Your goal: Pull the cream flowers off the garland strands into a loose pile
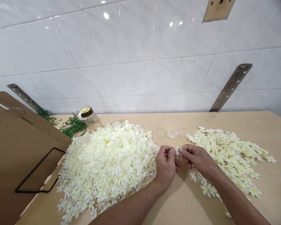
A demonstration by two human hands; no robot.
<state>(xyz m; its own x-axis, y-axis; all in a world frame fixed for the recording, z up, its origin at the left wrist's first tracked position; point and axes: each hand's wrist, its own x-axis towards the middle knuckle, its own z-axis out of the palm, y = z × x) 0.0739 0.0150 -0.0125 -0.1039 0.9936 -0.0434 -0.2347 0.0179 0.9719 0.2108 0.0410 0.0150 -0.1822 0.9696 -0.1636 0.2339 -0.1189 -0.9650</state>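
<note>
Both hands meet over the table between two piles of pale cream artificial flowers. A small artificial flower (177, 151) shows at the fingertips of my right hand (196, 157), whose thumb and forefinger are pinched on it. Close against it on the left, my left hand (165, 165) is closed, thumb against the curled forefinger; whatever lies in that pinch is hidden. The large, tall flower heap (107, 159) reaches up to my left hand. Under and beyond my right forearm spreads the flatter flower pile (231, 156).
Behind my hands stands a small clear plastic cup (173, 132). A lidded bottle (89, 117) and green artificial sprigs (73, 125) are at the back left. A cardboard box (25, 150) with a black wire frame (35, 168) borders the left. White tiled wall (140, 78) backs the table (276, 131).
</note>
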